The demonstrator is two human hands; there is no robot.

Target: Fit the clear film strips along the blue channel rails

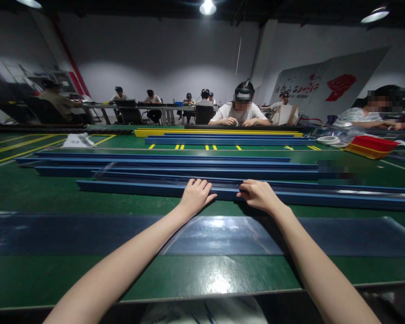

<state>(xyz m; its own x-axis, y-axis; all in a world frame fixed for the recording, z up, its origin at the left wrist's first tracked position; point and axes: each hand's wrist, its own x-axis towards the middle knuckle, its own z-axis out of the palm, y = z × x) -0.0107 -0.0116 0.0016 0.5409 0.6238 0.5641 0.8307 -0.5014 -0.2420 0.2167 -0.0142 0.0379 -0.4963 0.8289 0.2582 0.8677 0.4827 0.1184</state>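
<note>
Hands were down on the nearest long blue plastic rail point(128, 188): my left hand point(196, 194) lay flat with fingers curled over its top edge, my right hand point(258, 194) pinched it, close together, seemingly to steady it on the green worktop point(54, 198). A clear plastic sheet point(87, 234) lay just before it.

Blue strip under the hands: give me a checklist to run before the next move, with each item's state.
1. Left hand on the nearest blue strip: ok.
2. Right hand on the same strip: ok.
3. Hands close together near its middle, long ends unsupported by them: not ok.
4. Strip lies flat on the green table: ok.
5. Clear plastic sheet lies apart, nearer the person: ok.
6. Firmness of grip: cannot tell.
</note>
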